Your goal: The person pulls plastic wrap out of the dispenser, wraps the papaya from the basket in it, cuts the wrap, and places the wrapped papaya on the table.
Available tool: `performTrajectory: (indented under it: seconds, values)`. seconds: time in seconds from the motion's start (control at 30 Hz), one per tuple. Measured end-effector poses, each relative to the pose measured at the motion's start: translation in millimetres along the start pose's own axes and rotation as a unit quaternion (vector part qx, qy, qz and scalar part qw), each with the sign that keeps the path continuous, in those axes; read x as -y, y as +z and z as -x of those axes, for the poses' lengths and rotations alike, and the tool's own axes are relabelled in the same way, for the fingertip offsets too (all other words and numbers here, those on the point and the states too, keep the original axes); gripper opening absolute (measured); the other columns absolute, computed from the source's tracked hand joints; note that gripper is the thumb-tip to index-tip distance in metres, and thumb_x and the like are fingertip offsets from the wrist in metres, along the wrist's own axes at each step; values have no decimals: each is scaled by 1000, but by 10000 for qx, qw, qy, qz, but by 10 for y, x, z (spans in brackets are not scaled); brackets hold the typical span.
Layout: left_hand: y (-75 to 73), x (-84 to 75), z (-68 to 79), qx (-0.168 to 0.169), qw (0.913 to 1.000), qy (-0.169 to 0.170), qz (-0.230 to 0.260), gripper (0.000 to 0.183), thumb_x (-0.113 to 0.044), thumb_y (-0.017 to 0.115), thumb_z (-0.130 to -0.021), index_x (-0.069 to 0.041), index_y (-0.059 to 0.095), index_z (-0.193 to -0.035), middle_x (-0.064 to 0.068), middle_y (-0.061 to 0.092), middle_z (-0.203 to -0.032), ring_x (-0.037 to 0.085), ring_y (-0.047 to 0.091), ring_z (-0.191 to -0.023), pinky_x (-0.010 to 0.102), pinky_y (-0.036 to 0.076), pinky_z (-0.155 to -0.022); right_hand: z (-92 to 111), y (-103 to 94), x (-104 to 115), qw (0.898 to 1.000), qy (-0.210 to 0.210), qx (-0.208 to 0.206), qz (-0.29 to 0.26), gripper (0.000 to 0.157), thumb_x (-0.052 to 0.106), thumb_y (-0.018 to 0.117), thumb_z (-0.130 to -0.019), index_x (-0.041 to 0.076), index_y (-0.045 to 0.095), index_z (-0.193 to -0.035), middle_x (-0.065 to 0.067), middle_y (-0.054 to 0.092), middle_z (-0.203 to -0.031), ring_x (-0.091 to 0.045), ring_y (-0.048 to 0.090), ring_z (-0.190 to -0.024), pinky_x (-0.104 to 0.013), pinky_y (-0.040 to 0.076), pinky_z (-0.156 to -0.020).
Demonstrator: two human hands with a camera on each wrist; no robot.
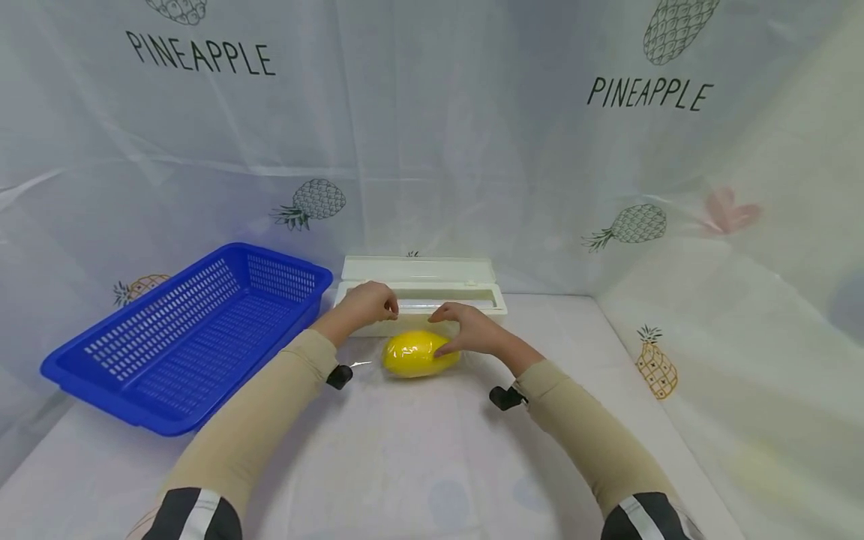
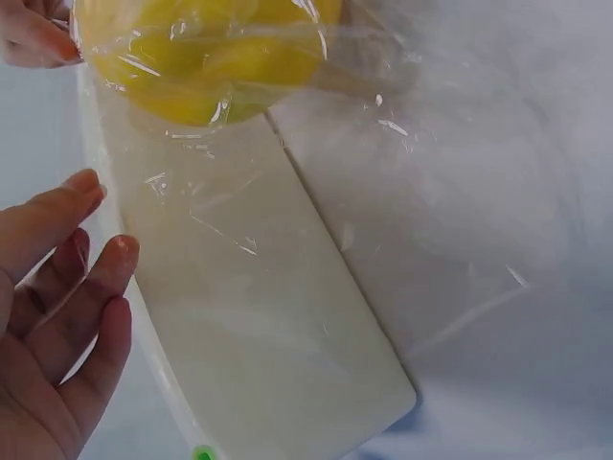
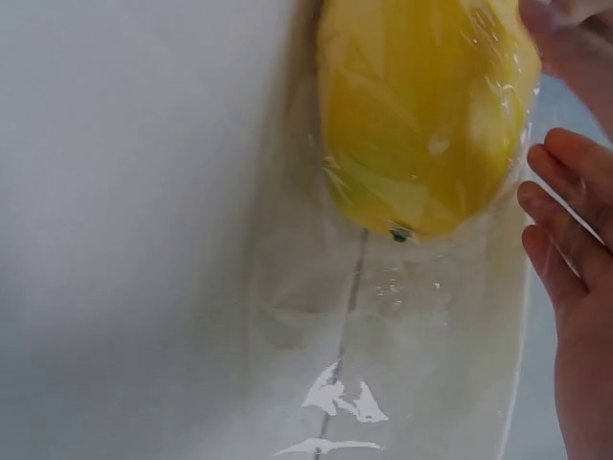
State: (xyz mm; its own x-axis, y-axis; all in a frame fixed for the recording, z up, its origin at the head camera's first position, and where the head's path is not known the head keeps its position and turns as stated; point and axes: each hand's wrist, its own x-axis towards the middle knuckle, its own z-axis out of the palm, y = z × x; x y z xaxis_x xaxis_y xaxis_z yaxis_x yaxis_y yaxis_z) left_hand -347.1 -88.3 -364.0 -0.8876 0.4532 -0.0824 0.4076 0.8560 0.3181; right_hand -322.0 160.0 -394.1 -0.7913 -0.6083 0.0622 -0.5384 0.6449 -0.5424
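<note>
A glossy yellow oval fruit (image 1: 412,354) lies on the table under clear cling film (image 2: 239,211). One end of the fruit (image 3: 421,125) shows a small green spot. Behind it stands a long white cling film dispenser (image 1: 418,324), lid raised. My right hand (image 1: 472,328) is at the fruit's right side; its thumb touches the wrapped fruit while the other fingers spread apart from it. To the left, my left hand (image 1: 367,304) hovers by the dispenser's front, fingers loosely bent. In the left wrist view, a gap shows between the left thumb and fingertips (image 2: 120,251), close to the film's edge.
A large blue plastic basket (image 1: 297,330) stands at the left, beside my left forearm. A white sheet with pineapple prints (image 1: 466,150) hangs behind the table and along the right. The white tabletop (image 1: 405,465) stretches toward me.
</note>
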Motion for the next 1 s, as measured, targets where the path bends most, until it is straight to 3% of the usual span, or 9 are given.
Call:
performTrajectory:
  seconds: [0.23,0.47,0.67,0.8,0.93,1.0]
  values:
    - [1,-15,143,94,9992,346,179,7,-9,75,-86,-9,69,-90,-1,65,-82,19,58,-76,31,53,-75,39,87,-22,9996,-45,-261,-116,56,30,86,-75,8,67,-124,-1,59,-127,-23,52,-118,-41,42,-103]
    - [80,-38,260,-100,9951,979,-89,12,3,68,-88,-7,64,-94,3,65,-90,20,57,-81,32,52,-77,71,101,19,9992,71,-320,-238,48,23,83,-78,7,68,-121,-1,64,-119,-19,59,-109,-36,48,-97]
    - [149,-149,366,-338,9889,1332,-565,21,5,61,-92,-8,75,-100,6,71,-100,23,64,-94,36,51,-91,85,114,33,9989,46,-387,-264,45,21,83,-78,6,68,-118,-1,65,-113,-19,62,-105,-36,51,-93]
    - [194,-251,448,-740,9785,1442,-1278,21,7,68,-84,-8,77,-96,6,72,-95,22,63,-88,31,52,-86,97,120,45,9987,118,-425,-272,45,19,84,-77,6,68,-117,-1,66,-112,-18,63,-104,-35,51,-92]
    - [272,-325,532,-1083,9609,1492,-2066,24,8,72,-79,-9,75,-96,4,70,-95,21,56,-84,28,50,-78,112,132,58,9984,108,-512,-191,46,19,84,-76,5,68,-117,-1,66,-111,-17,64,-103,-31,52,-90]
    - [317,-346,577,-1165,9646,1291,-1981,22,4,70,-83,-7,74,-102,5,69,-102,22,56,-91,30,50,-83,119,142,61,9982,62,-561,-209,46,17,84,-76,4,67,-117,-2,66,-111,-17,64,-103,-30,52,-90]
